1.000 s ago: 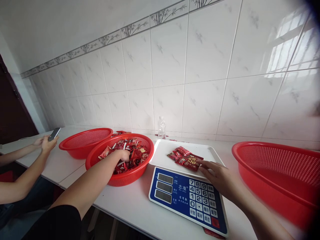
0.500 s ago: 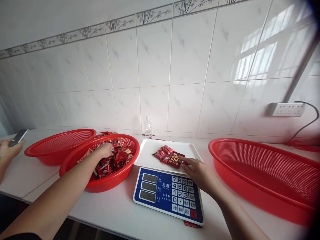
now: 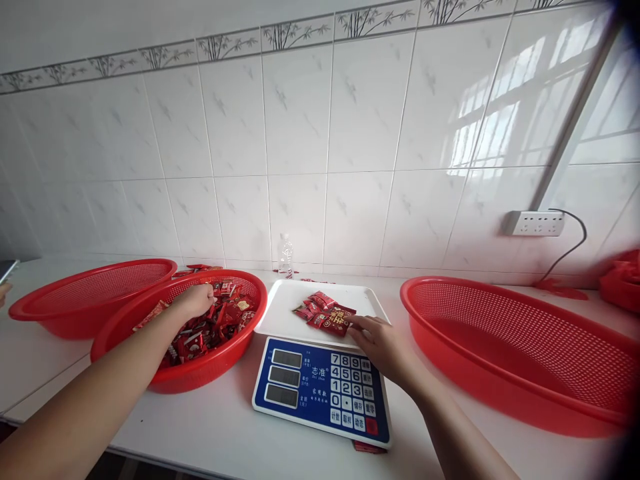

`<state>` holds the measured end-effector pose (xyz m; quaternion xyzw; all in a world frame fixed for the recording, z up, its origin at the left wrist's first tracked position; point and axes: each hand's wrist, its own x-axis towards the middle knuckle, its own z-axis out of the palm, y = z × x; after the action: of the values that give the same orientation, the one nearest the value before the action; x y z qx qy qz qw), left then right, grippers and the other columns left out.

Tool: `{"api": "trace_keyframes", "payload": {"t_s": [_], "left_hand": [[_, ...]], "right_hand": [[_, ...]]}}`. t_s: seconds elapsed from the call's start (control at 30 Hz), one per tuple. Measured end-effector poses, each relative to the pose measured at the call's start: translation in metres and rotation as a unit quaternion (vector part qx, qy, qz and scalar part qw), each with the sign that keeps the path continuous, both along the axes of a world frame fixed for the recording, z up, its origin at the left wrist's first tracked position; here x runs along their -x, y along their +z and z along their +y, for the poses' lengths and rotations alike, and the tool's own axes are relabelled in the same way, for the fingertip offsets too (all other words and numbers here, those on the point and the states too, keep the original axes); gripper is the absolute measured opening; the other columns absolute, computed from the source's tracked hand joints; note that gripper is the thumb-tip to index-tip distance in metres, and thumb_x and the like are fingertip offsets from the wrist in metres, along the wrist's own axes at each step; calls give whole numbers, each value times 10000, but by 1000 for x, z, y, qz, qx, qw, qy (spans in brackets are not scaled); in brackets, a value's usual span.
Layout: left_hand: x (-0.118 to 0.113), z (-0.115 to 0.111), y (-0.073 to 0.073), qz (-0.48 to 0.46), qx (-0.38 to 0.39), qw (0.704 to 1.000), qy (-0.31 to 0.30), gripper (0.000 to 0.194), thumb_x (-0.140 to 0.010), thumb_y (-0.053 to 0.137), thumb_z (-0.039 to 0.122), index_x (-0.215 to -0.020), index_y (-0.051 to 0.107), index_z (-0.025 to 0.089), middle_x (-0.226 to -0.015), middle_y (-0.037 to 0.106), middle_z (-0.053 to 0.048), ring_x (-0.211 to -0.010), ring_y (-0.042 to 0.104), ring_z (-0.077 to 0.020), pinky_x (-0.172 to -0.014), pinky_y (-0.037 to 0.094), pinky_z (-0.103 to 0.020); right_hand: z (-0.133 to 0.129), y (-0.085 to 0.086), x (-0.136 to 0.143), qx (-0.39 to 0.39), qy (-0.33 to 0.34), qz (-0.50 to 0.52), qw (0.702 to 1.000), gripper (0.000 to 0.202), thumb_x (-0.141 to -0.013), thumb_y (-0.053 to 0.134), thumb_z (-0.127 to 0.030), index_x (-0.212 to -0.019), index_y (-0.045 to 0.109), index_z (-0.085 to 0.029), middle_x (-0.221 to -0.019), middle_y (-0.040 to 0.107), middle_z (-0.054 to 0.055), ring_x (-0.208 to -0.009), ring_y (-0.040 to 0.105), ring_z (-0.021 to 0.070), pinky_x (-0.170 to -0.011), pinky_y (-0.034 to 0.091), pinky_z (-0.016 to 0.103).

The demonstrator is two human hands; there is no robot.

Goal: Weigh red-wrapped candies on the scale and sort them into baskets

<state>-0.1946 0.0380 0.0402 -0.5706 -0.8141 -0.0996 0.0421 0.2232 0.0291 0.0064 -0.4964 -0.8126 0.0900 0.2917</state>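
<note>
A small packing room, by the look of it: white tiled wall (image 3: 350,133) ahead of both hands, electronic weighing scale (image 3: 320,390) under the right wrist, red mesh baskets (image 3: 515,347) on either side.

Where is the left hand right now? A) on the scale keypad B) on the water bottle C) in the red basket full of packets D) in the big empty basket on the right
C: the left hand sits among the red packets inside the packet-filled red basket, left of the scale.
</note>
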Motion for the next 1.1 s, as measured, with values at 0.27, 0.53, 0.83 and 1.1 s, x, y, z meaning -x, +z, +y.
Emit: {"api": "trace_keyframes", "payload": {"t_s": [0.27, 0.53, 0.83, 1.1], "left_hand": [[-6, -2, 7, -16, -61, 998, -4, 175, -810, 497, 320, -671, 521, 216, -619, 584, -12, -594, 547, -201, -528, 313, -258], [-34, -3, 37, -67, -169, 981, -69, 131, -850, 454, 237, -863, 580, 206, -983, 671, -28, -869, 594, -191, -728, 416, -255], [-125, -22, 44, -166, -220, 937, -216, 198, -845, 485, 176, -1005, 594, 218, -1041, 662, -9, -939, 612, -170, -824, 473, -275], [-196, -7, -9, -193, -226, 878, -374, 279, -795, 482, 53, -984, 603, 218, -1029, 657, -33, -964, 615, -187, -861, 495, -338]], "right_hand": [[1, -2, -1, -1, 11, 2, 1000, 352, -877, 417, -358, -1097, 670, -249, -1072, 682, 69, -968, 614, 234, -783, 468, 340], [1, -2, -1, -5, 7, -10, 1000, 356, -885, 414, -344, -1134, 647, -241, -1059, 684, 80, -988, 605, 242, -802, 461, 353], [0, 0, -1, 2, 9, -8, 1000, 363, -889, 415, -351, -1154, 638, -241, -1078, 682, 87, -997, 603, 249, -803, 460, 356], [-1, 0, -1, 3, 9, -2, 1000, 362, -890, 411, -336, -1144, 641, -221, -1065, 678, 94, -971, 608, 243, -796, 461, 344]]}}
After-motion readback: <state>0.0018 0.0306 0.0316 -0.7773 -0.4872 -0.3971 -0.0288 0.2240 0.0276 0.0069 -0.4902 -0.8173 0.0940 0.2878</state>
